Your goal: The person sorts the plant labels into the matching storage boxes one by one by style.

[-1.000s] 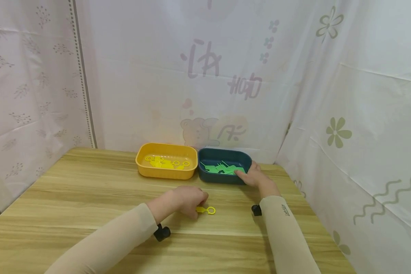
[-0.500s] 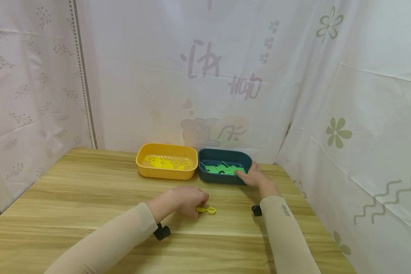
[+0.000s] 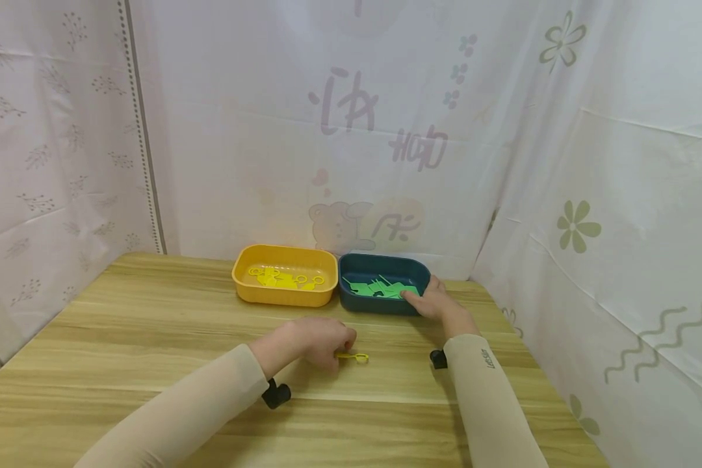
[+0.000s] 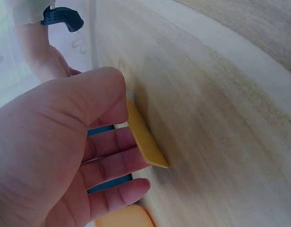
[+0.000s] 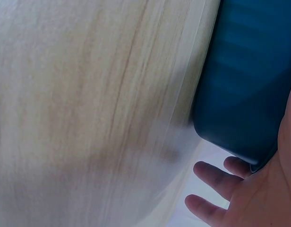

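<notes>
My left hand (image 3: pixel 322 341) pinches a flat yellow plastic tag (image 4: pixel 146 141) with a ring at one end, low over the wooden table. In the head view the ring (image 3: pixel 361 357) sticks out to the right of the fingers. From the left wrist the tag stands on edge at the thumb, its pointed end near the tabletop. My right hand (image 3: pixel 435 302) holds the right end of a dark teal basket (image 3: pixel 351 299), thumb over the rim and fingers outside the end wall. Inside it lie several flat green plastic pieces (image 3: pixel 380 286) with thin tails.
Left of the teal basket, and touching it, stands a yellow basket (image 3: pixel 283 297) with several yellow ringed tags (image 3: pixel 277 278) inside. Behind both hangs a printed white curtain (image 3: pixel 257 130). Bare wooden tabletop (image 3: pixel 169 312) lies left of the left hand.
The yellow tag has turned in the left fingers: its ring, seen round before, now looks thin and more edge-on. Right hand and both baskets stay in place.
</notes>
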Demonstrator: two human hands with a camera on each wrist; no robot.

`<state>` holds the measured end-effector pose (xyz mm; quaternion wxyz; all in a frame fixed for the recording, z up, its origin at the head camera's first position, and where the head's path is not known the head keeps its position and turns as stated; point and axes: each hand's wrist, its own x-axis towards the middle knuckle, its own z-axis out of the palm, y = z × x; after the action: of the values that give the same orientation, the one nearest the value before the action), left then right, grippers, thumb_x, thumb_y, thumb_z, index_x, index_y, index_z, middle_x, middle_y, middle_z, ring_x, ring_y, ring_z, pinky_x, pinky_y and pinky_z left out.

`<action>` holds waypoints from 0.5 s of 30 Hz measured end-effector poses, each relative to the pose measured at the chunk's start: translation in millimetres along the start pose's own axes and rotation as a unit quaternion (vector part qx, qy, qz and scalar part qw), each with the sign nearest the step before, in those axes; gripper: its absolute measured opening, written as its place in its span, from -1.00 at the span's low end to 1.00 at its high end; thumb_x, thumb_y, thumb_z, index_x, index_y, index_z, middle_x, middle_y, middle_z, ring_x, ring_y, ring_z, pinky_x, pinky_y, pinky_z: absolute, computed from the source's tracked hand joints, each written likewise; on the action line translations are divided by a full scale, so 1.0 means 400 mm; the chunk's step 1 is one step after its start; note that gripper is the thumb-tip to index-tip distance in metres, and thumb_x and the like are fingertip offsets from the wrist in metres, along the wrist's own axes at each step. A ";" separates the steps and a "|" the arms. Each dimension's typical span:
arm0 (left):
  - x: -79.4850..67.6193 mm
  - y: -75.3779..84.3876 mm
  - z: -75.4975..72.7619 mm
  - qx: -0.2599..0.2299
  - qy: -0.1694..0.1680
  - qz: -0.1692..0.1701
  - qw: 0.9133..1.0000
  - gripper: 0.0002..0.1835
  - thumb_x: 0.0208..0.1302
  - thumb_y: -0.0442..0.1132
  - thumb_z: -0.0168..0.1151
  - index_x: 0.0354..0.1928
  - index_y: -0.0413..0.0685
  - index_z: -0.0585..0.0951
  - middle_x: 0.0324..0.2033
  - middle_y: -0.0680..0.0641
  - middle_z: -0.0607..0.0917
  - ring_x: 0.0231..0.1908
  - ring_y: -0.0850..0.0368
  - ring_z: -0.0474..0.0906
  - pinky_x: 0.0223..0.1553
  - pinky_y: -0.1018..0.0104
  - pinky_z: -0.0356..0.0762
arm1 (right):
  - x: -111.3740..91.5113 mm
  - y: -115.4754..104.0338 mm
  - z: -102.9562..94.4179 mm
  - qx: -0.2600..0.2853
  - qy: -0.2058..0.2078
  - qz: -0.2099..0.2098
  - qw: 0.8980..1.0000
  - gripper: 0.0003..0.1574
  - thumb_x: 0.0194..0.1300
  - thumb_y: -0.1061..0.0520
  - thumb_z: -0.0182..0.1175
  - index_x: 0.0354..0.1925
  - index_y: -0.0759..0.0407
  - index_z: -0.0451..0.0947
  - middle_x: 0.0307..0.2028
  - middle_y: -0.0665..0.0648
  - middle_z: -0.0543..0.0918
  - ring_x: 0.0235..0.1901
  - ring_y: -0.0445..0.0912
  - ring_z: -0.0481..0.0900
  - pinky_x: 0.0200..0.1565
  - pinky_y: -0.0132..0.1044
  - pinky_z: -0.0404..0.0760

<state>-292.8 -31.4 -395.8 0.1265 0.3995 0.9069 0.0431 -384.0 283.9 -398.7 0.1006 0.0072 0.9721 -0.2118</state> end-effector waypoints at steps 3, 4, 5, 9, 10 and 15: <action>0.003 -0.002 0.000 -0.006 0.005 0.000 1.000 -0.73 0.39 -0.28 0.43 0.09 0.07 0.69 -0.23 0.13 0.66 -0.24 0.17 0.55 -0.11 0.34 0.58 | 0.025 0.017 0.006 0.002 -0.003 0.001 1.000 0.67 0.45 -0.69 -0.06 0.69 0.49 -0.59 0.70 0.63 -0.42 0.70 0.54 -0.19 0.67 0.42 -0.01; 0.004 -0.003 0.001 -0.006 0.008 0.002 1.000 -0.75 0.41 -0.28 0.42 0.08 0.06 0.70 -0.23 0.12 0.67 -0.24 0.18 0.55 -0.10 0.35 0.58 | 0.031 0.021 0.007 0.002 -0.004 0.001 1.000 0.69 0.42 -0.72 -0.07 0.69 0.48 -0.60 0.70 0.62 -0.43 0.71 0.54 -0.20 0.67 0.42 -0.02; 0.005 -0.004 0.002 -0.005 0.011 0.002 1.000 -0.77 0.43 -0.29 0.41 0.07 0.06 0.70 -0.22 0.12 0.68 -0.23 0.18 0.54 -0.09 0.35 0.58 | 0.035 0.024 0.009 0.002 -0.005 0.002 1.000 0.70 0.41 -0.73 -0.07 0.69 0.47 -0.61 0.70 0.61 -0.44 0.71 0.54 -0.20 0.67 0.41 -0.03; 0.008 -0.005 0.007 0.008 0.025 0.000 1.000 -0.82 0.42 -0.30 0.44 0.00 0.05 0.72 -0.24 0.12 0.69 -0.25 0.19 0.53 -0.10 0.36 0.57 | 0.022 0.016 0.005 -0.004 -0.005 0.000 1.000 0.64 0.47 -0.68 -0.08 0.69 0.49 -0.60 0.70 0.62 -0.42 0.70 0.54 -0.18 0.67 0.41 -0.01; 0.009 -0.005 0.009 0.012 0.027 -0.001 1.000 -0.82 0.41 -0.30 0.45 -0.01 0.05 0.72 -0.24 0.13 0.69 -0.26 0.19 0.53 -0.11 0.36 0.56 | 0.020 0.015 0.005 -0.004 -0.006 0.000 1.000 0.64 0.47 -0.68 -0.07 0.69 0.49 -0.59 0.70 0.62 -0.41 0.70 0.54 -0.17 0.67 0.41 0.00; 0.013 -0.013 0.017 0.008 0.035 -0.003 0.999 -0.81 0.39 -0.30 0.47 -0.02 0.07 0.73 -0.23 0.13 0.70 -0.25 0.20 0.54 -0.10 0.36 0.57 | 0.002 0.002 0.000 -0.007 -0.006 0.001 1.000 0.59 0.52 -0.63 -0.07 0.69 0.50 -0.59 0.71 0.62 -0.40 0.71 0.53 -0.15 0.67 0.41 0.03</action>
<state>-298.2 -31.3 -404.2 0.0914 0.3964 0.9122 0.0497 -384.5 284.5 -399.3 0.1072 0.0065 0.9729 -0.2050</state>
